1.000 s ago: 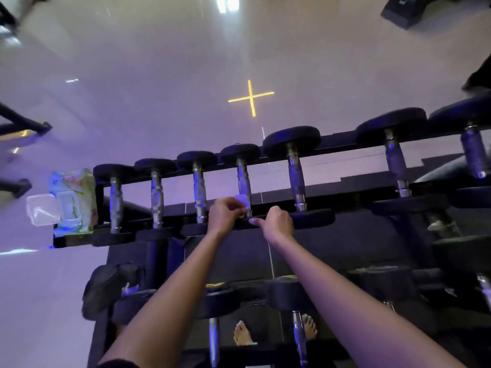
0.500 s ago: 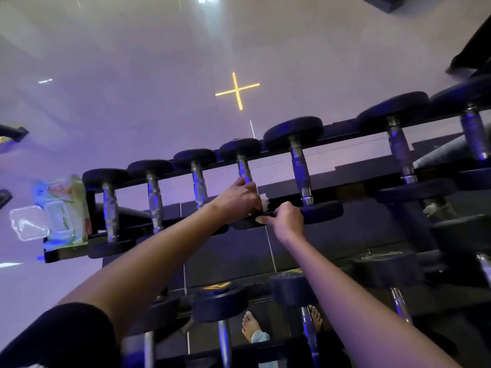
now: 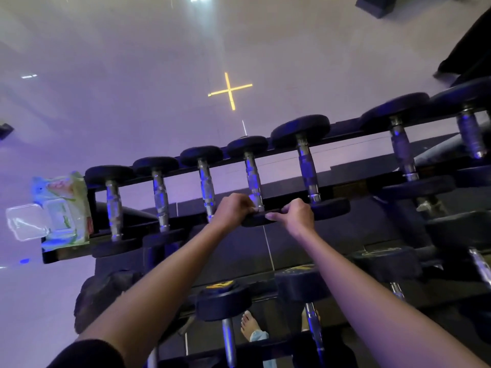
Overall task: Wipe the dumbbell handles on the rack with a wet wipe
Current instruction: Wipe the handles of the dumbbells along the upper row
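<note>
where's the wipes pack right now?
Head view, far left: the wet wipes pack sits on the left end of the top rack, lid flipped open, just left of the first dumbbell, away from both hands.

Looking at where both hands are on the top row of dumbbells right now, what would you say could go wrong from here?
1. Both hands, left hand and right hand, grip the near head of the fourth dumbbell; if it rolls on the rack, fingers could get pinched.
2. The wet wipe is barely visible in the left hand, so the upper handle may be missed.
3. The wipes pack sits at the rack's left end with its lid open; it might get knocked off or dry out.
</note>
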